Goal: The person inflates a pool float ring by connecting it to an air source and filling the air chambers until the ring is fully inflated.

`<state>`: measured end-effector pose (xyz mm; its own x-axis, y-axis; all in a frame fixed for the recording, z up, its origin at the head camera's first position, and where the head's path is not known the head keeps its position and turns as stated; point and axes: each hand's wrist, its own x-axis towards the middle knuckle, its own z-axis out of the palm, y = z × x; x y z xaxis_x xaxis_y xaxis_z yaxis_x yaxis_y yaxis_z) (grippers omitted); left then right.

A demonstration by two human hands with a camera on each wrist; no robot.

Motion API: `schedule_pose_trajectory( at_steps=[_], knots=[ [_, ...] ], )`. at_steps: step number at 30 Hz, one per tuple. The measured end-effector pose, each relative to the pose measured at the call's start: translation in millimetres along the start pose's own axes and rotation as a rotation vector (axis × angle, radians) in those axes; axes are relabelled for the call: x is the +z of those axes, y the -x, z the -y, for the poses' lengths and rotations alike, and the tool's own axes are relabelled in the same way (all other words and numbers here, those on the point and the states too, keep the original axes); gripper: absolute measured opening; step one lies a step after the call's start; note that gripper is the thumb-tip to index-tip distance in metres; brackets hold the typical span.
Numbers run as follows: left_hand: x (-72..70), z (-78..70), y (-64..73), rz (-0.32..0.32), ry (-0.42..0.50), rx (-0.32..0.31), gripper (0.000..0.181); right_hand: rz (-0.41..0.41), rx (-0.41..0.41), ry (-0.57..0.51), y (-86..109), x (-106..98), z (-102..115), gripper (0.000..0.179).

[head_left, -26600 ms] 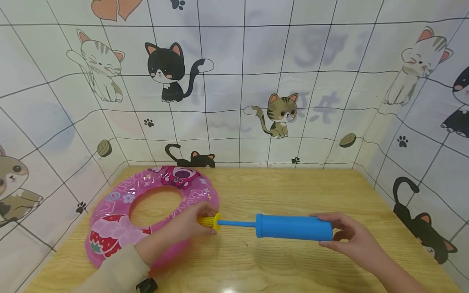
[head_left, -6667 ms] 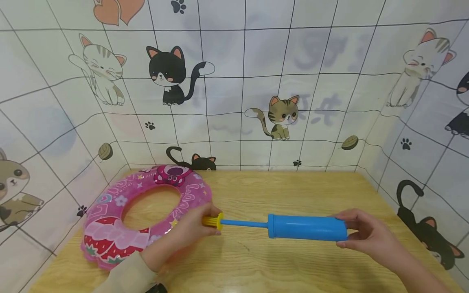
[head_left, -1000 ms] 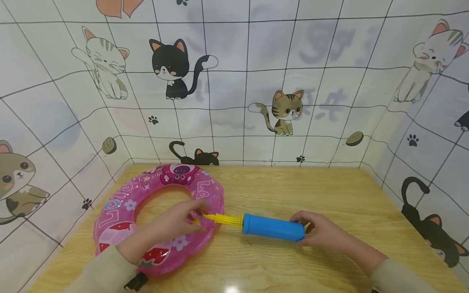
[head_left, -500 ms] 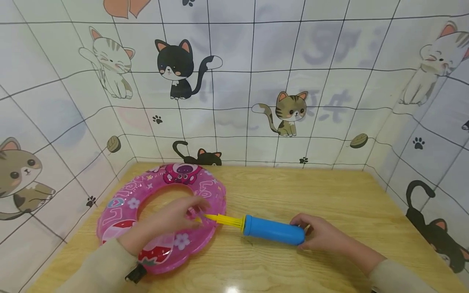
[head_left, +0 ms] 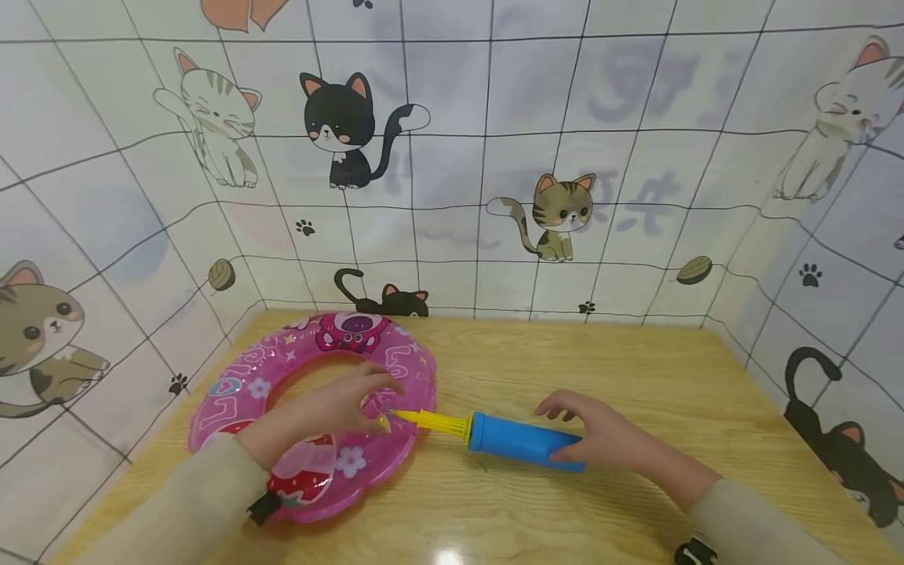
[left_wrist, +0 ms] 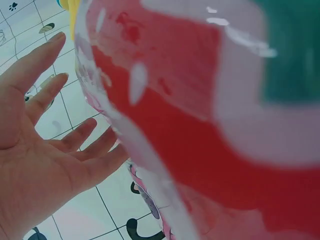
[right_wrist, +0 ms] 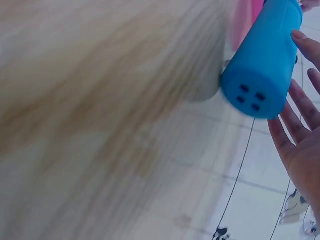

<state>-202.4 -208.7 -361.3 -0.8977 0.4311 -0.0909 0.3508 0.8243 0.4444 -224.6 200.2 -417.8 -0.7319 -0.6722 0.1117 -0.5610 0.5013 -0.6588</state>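
A pink inflatable swim ring (head_left: 349, 463) lies at the left of the table. The blue hand pump (head_left: 512, 441) lies to its right, its yellow ridged handle (head_left: 448, 424) pushed in against the blue body and tapering to a tip over the ring's edge. My left hand (head_left: 342, 404) is spread above the ring, with a small yellow piece (head_left: 384, 423) by its thumb; in the left wrist view its fingers (left_wrist: 75, 135) are extended beside the ring. Over the pump's right end is my right hand (head_left: 600, 431), fingers loosely extended and thumb along the blue body.
The wooden table (head_left: 551, 369) is enclosed by a white, grid-lined cloth (head_left: 452, 157) printed with cartoon cats, at the back and on both sides. A black band (head_left: 264, 508) sits by the left sleeve, another (head_left: 695, 552) by the right.
Long ago the pump's rod was drawn out and my left hand gripped the yellow handle; now the handle is in and let go. Just now my right fingers loosen and lift off the pump.
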Motion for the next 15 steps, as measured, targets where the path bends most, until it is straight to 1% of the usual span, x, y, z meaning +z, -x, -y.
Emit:
schedule_pose_trajectory(
  at_steps=[6, 8, 10, 12, 14, 15],
  knots=[
    [0.5, 4.7, -5.1, 0.041, 0.019, -0.002, 0.048, 0.002, -0.152, -0.032, -26.1, 7.1, 12.3, 0.051],
    [1.6, 6.2, -6.9, 0.059, 0.03, -0.004, 0.048, 0.012, -0.18, -0.043, -35.0, 10.2, 17.1, 0.049],
    [3.2, 7.3, -8.7, 0.097, 0.031, -0.012, 0.049, 0.03, -0.192, -0.062, -43.5, 13.3, 22.1, 0.048],
    [5.6, 8.0, -10.2, 0.134, 0.035, -0.019, 0.048, 0.056, -0.183, -0.086, -51.1, 16.7, 26.3, 0.048],
    [8.6, 8.1, -11.9, 0.153, 0.035, -0.019, 0.045, 0.085, -0.169, -0.103, -57.7, 20.4, 29.9, 0.048],
    [10.2, 7.9, -12.8, 0.151, 0.041, -0.017, 0.042, 0.098, -0.162, -0.106, -60.3, 22.2, 31.5, 0.049]
  ],
)
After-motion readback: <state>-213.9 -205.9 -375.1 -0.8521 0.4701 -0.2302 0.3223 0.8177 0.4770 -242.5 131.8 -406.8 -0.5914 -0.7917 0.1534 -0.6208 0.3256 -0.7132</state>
